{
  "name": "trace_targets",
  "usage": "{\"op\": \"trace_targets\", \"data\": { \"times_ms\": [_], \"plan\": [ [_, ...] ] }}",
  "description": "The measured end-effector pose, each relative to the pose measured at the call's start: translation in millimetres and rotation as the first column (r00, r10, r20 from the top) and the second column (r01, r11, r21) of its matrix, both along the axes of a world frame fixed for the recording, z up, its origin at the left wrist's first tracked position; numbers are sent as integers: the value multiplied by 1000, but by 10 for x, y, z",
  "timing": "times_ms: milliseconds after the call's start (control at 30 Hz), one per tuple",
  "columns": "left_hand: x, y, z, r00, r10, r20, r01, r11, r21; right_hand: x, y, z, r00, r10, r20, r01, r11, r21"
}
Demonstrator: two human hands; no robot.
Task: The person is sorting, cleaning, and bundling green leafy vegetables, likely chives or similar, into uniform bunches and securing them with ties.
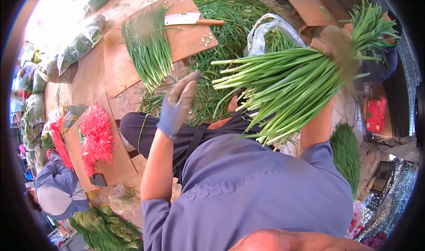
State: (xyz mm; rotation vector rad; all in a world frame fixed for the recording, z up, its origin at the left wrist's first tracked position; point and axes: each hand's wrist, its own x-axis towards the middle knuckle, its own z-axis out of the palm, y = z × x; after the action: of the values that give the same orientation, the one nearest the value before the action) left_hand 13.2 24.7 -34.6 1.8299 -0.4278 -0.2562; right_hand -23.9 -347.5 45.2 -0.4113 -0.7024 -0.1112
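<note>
My right hand (338, 45), blurred and in a glove, is raised at the upper right. It grips a large bunch of garlic chives (287, 83), whose pale stem ends point left and whose leafy tops stick out beyond the hand. My left hand (179, 100), in a blue-grey glove, hangs over my bent leg with fingers stretched out and nothing in it. Ahead of it, another bundle of chives (150, 52) lies on a wooden board (119, 69). A cleaver (188, 19) with a wooden handle rests on the same board, near small cut pieces (207, 39).
Loose chives (234, 12) cover the floor ahead, beside a clear plastic bag (265, 27). At left, red plastic ties (97, 133) and a phone (98, 179) lie on a second board (119, 167). Another person (59, 187) bends at far left. More chives (345, 153) lie at right.
</note>
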Motion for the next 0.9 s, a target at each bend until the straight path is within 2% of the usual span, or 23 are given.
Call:
{"op": "trace_targets", "data": {
  "times_ms": [100, 133, 200, 233, 333, 367, 400, 433, 467, 567, 600, 633, 700, 800, 833, 900],
  "plan": [
    [54, -234, 390, 936, -119, -331, 131, 991, 16, 69, 88, 38, 996, 65, 62, -63, 998, -33],
    [55, -294, 387, 910, -180, -374, 149, 983, -112, 66, 160, 57, 995, 71, 68, -71, 997, -11],
    [54, -409, 332, 848, -313, -428, 157, 919, -361, -37, 315, 172, 999, -5, -46, 6, 1000, 12],
    [39, -485, 273, 811, -293, -506, 46, 895, -444, -81, 362, 204, 994, -44, -104, 46, 999, 19],
    [81, -479, 247, 827, -347, -443, 133, 886, -445, -109, 384, 155, 990, -123, -65, 119, 991, -65],
    [18, -496, 282, 912, -213, -350, 79, 929, -361, -89, 348, 123, 993, -109, -35, 105, 991, -84],
    [15, -486, 268, 982, -122, -144, 103, 986, -132, -47, 299, 99, 996, -92, -5, 91, 991, -103],
    [17, -471, 244, 993, -76, 87, 67, 992, 104, -24, 270, 78, 997, -75, 23, 77, 990, -122],
    [14, -457, 225, 946, -81, 315, -25, 948, 318, -31, 256, 66, 995, -95, 38, 101, 977, -188],
    [17, -436, 411, 772, -195, 605, -139, 877, 461, -4, 290, 71, 988, -96, 118, 131, 930, -343],
    [22, -425, 471, 783, -251, 569, -104, 849, 518, 11, 301, 60, 985, -87, 150, 139, 912, -386],
    [36, -405, 530, 792, -305, 529, -67, 818, 572, 115, 280, 43, 978, 9, 210, 79, 909, -408],
    [112, -378, 582, 782, -387, 488, -28, 762, 647, 155, 312, 33, 966, 84, 245, 27, 908, -419],
    [304, -310, 518, 893, -319, 317, 175, 896, 408, 176, 329, 39, 956, 133, 260, -9, 903, -429],
    [336, -272, 571, 962, -261, 81, 221, 918, 329, 158, 324, 39, 961, 122, 249, -5, 906, -424],
    [408, -197, 661, 963, -205, -173, 226, 968, 107, 81, 299, 18, 980, 40, 195, 42, 916, -399]
  ]
}}
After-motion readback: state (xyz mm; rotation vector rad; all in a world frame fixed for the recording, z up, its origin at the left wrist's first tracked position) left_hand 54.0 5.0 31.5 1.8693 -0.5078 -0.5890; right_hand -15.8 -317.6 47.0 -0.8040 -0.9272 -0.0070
